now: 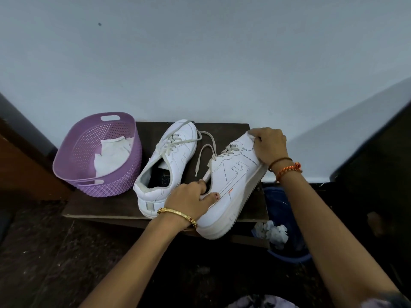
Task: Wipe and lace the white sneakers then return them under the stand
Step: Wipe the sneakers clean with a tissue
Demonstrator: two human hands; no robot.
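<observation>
Two white sneakers sit on a dark wooden stand [106,203]. The left sneaker [175,156] rests flat, its laces loose. The right sneaker [233,181] is tipped onto its side with the sole facing right. My left hand [191,198] grips its heel collar, thumb on the outside, fingers inside the opening. My right hand [270,145] presses a small white wipe [251,135] against the toe, fingers curled over it. A loose lace end [200,158] hangs between the two shoes.
A purple perforated basket [73,165] with white cloths inside stands on the stand's left end. A blue bin [287,254] holding crumpled white wipes sits on the floor to the right. The pale wall is directly behind; dark furniture flanks both sides.
</observation>
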